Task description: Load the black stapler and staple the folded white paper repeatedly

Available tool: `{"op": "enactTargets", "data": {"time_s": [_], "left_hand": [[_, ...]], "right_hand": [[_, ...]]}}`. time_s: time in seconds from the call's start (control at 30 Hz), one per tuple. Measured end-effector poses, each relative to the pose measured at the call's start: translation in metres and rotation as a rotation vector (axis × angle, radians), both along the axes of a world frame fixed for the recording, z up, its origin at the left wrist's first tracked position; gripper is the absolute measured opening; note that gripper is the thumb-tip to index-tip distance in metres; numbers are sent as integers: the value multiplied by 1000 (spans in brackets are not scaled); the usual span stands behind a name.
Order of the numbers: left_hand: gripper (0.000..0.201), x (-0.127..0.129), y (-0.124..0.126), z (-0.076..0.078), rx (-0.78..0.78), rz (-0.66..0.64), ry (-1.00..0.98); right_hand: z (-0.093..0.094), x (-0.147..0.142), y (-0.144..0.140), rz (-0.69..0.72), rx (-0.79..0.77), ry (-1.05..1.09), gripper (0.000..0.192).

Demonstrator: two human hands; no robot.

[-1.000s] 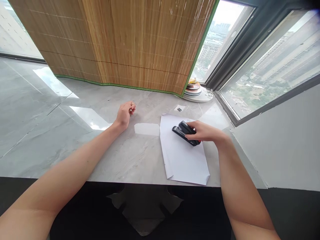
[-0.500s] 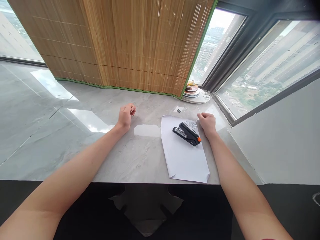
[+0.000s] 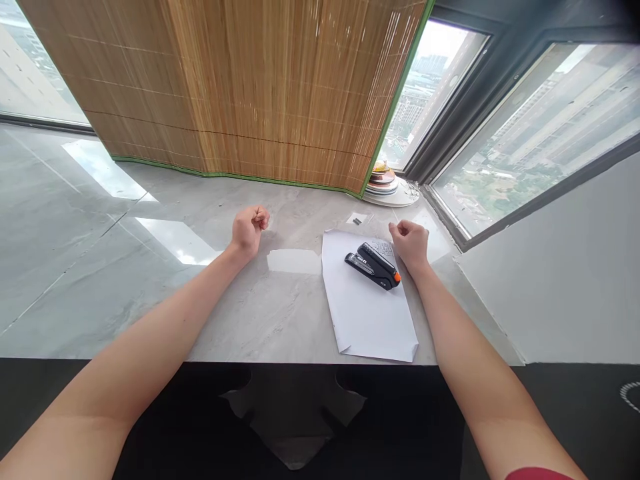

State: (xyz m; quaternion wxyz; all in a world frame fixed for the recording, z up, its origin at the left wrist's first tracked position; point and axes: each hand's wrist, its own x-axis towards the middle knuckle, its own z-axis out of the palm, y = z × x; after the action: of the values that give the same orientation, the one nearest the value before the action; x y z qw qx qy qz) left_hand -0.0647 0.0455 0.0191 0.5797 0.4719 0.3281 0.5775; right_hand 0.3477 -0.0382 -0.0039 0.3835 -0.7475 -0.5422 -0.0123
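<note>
On the bench (image 3: pixel 280 313), a paper sheet (image 3: pixel 370 327) bears the stapler (image 3: pixel 373 267), long axis ten-to-four o'clock, at eight o'clock from my nearer right hand (image 3: pixel 411 244), fingers curled closed; my left hand (image 3: pixel 247 230), likewise curled, lies well apart toward nine.

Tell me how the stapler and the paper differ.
The stapler is black with an orange end; the paper is mostly white. The stapler is thick, while the paper is thin, with bent corners. The stapler is smaller, covering only part of the paper. Both lie nearer the right hand than the left hand.
</note>
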Motion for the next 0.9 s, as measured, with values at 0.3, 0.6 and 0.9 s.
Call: {"op": "enactTargets", "data": {"time_s": [0.3, 0.6, 0.9], "left_hand": [[42, -73, 20, 24, -195, -216, -387], [50, -133, 26, 20, 112, 320, -566], [47, -114, 31, 13, 78, 97, -528]], "right_hand": [[-23, -36, 22, 534, -285, -231, 79], [-25, -67, 32, 560, -474, -380, 84], [-11, -237, 79, 714, -421, -395, 75]]}}
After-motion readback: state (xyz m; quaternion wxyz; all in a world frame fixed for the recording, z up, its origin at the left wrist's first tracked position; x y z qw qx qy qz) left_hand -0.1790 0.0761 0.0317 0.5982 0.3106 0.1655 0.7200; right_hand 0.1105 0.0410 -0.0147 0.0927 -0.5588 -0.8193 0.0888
